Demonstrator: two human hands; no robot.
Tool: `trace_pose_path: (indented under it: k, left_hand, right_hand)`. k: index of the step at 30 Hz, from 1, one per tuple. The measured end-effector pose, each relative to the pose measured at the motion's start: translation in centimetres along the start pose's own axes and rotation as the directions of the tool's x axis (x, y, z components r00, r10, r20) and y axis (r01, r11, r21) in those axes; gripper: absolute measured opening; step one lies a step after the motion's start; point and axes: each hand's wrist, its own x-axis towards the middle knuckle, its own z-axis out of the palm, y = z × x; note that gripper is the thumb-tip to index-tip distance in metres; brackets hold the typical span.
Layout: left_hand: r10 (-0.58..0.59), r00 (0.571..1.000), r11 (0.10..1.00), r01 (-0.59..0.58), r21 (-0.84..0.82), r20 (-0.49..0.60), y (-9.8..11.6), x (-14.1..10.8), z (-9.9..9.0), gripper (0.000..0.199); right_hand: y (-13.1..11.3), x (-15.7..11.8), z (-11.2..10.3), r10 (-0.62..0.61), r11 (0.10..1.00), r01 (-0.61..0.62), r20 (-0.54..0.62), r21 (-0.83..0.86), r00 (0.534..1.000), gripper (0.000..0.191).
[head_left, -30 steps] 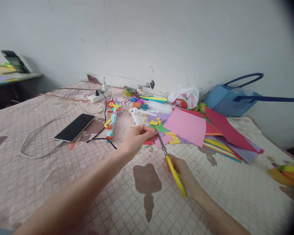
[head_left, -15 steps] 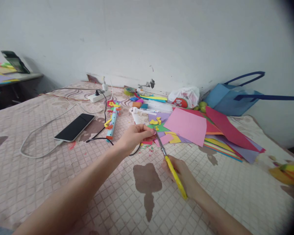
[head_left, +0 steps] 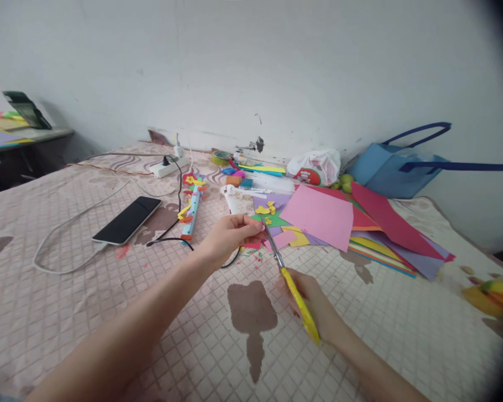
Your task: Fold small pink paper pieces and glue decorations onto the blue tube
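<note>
My right hand (head_left: 308, 296) is closed round the yellow handles of a pair of scissors (head_left: 299, 304), whose metal blades point up and to the left. At the blade tips is my left hand (head_left: 230, 237), its thumb and fingers pinched on a small pink paper piece (head_left: 262, 226), mostly hidden. Beyond the hands lie yellow paper cutouts (head_left: 266, 209) on green and purple paper, with pink and yellow scraps (head_left: 281, 240) close to the blades. Tiny paper bits are scattered on the cloth below them.
Left of my hands are a phone (head_left: 128, 220) on a white cable, a power strip (head_left: 170, 166) and a decorated light-blue strip (head_left: 191, 215). A white glue gun (head_left: 230, 198) stands behind. Coloured sheets (head_left: 318, 215), a plastic bag (head_left: 314, 167) and a blue bag (head_left: 396, 167) are to the right.
Both hands stay in nearly the same place, the left still pinching and the right still on the scissors. The blades' angle shifts only very slightly.
</note>
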Motion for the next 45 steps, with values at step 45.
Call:
trace_pose_path:
  k: [45]
  left_hand:
    - [0.159, 0.961, 0.965, -0.2, -0.172, -0.228, -2.3, -1.1, 3.5, 0.014]
  right_hand:
    - [0.1, 0.3, 0.3, -0.02, 0.997, 0.022, 0.02, -0.079, 1.0, 0.041]
